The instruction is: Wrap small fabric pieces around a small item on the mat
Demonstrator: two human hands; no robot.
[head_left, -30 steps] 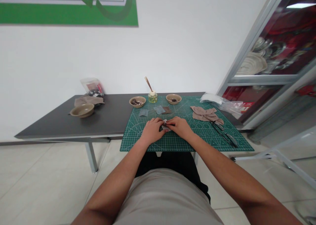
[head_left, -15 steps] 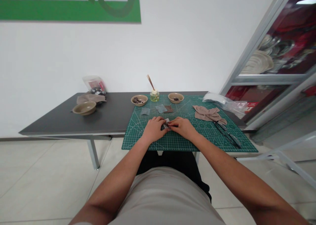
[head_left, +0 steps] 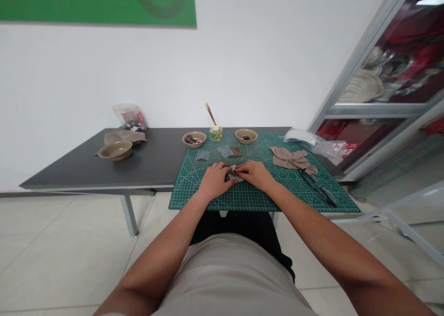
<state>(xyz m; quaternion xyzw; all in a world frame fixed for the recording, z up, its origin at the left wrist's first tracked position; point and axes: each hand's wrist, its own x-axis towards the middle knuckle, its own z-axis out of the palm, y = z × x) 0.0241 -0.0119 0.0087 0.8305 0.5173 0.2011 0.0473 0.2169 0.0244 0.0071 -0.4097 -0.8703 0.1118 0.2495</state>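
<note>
Above the near middle of the green cutting mat (head_left: 208, 200), my two hands meet over a small crumpled pale-grey piece (head_left: 234, 173) with a darker patch. My left hand (head_left: 215, 182) grips its left side, thumb and fingers curled in. From the right, my right hand (head_left: 255, 173) pinches it with the fingertips. The piece is partly hidden by my fingers, and I cannot tell its kind. Just beyond the hands lie a blue-grey square (head_left: 225, 151), a brown square (head_left: 235, 152) and another grey-blue square (head_left: 203, 155), all thin and flat.
Two tan bowls with dark bits, one left (head_left: 194, 139) and one right (head_left: 246, 136), flank a glass jar with sticks (head_left: 215, 133). A brown cloth (head_left: 293, 158) and black-framed glasses (head_left: 317, 187) lie right. Another bowl (head_left: 115, 150) and a clear bag (head_left: 128, 115) stand left.
More of the pale piece shows between my fingers, which have shifted slightly on it. The whole view has moved a little; the other things on the table stay put.
</note>
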